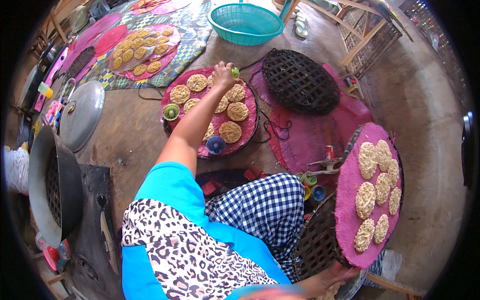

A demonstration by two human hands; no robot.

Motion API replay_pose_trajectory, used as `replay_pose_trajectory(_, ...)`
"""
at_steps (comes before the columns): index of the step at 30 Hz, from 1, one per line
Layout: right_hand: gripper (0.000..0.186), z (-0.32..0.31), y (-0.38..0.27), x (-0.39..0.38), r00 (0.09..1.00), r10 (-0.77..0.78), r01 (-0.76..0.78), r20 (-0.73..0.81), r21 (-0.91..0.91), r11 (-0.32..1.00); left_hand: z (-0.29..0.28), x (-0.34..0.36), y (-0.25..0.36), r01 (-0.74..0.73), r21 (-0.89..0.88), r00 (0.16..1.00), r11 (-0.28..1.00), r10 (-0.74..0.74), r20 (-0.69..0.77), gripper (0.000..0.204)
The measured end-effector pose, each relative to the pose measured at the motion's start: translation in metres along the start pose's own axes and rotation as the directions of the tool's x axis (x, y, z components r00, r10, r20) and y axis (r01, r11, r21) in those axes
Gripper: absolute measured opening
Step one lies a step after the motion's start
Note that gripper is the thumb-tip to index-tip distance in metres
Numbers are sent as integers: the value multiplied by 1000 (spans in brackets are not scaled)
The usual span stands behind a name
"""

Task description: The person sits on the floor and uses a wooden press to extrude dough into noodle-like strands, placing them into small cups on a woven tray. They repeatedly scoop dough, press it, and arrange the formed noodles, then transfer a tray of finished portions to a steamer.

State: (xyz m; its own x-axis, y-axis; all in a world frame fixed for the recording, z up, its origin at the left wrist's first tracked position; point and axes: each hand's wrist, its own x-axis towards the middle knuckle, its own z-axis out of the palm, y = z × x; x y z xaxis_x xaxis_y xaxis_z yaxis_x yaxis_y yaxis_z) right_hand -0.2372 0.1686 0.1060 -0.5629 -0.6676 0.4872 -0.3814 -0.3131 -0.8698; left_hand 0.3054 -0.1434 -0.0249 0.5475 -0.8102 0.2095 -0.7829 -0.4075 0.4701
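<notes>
Standing upright on the magenta mat [300, 135], toward the right side of the floor [130, 135]: a small cylindrical can [329, 152], red with a white band and a pale top. Sits just beside the upper rim of the tilted round tray [320, 240], well apart from the floor's far edge. Label print too small to make out.

Near the floor's left edge, by the grey metal lid [82, 115]: a cluster of pink and white packet-like things [52, 112], shapes unclear.

At the lower right corner of the floor, below the round tray: a crumpled clear plastic bag [395, 264], lying flat, pale with a bluish tint.
</notes>
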Motion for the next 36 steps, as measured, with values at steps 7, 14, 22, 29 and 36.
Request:
replay_pose_trajectory(7,57,53,-3,7,783,622,-488,5,623,611,28,20,7,24,116,992,993,-38,123,80)
replay_pose_trajectory(14,58,160,9,6,638,618,-766,459,461,449,-43,0,1,498,-802,838,330,54,542,85)
replay_pose_trajectory(22,38,340,65,-48,281,206,-944,937,232,232,-168,-68,-62,442,-874,897,-204,65,438,92)
replay_pose_trajectory(29,53,399,99,-112,411,201,-688,889,158,708,-120,-115,-157,224,-972,900,66,-397,180,82)
replay_pose_trajectory(36,77,399,148,-116,441,154,106,884,-222,969,-69,-127,-212,154,-952,883,265,-470,12,72)
